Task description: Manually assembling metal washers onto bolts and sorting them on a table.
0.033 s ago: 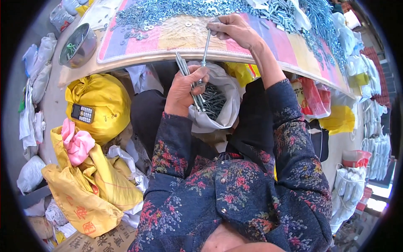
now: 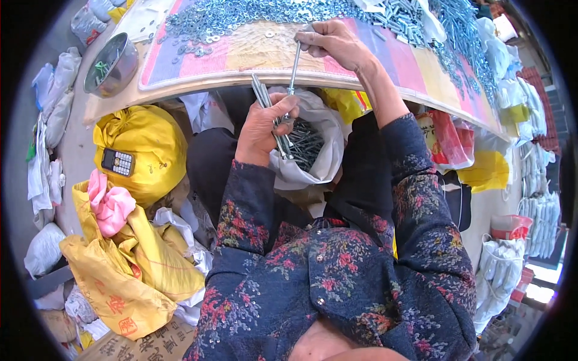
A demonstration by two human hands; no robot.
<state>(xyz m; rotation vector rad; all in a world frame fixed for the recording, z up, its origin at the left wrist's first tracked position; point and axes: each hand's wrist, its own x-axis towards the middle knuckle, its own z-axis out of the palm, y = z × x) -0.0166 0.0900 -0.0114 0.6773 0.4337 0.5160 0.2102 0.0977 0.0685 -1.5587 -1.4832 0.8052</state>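
My left hand (image 2: 265, 129) is closed round a bunch of long metal bolts (image 2: 261, 91), which stick out above and below the fist. In a pinch, my right hand (image 2: 334, 43) has the upper end of a single long bolt (image 2: 295, 67) over the table edge. That bolt slants down, its lower end at my left thumb and fingertips. Whether a washer sits under my right fingertips cannot be made out. Below my hands, between my knees, an open white sack (image 2: 322, 165) holds many similar bolts (image 2: 306, 147).
On the striped cloth-covered table (image 2: 241, 57) lie heaps of washers (image 2: 241, 18), metal sleeves (image 2: 397, 21) and long bolts (image 2: 457, 36). A metal bowl (image 2: 114, 66) stands at its left end. A tied yellow sack (image 2: 150, 162) carries a phone (image 2: 118, 162). White bundles (image 2: 539, 210) line the right.
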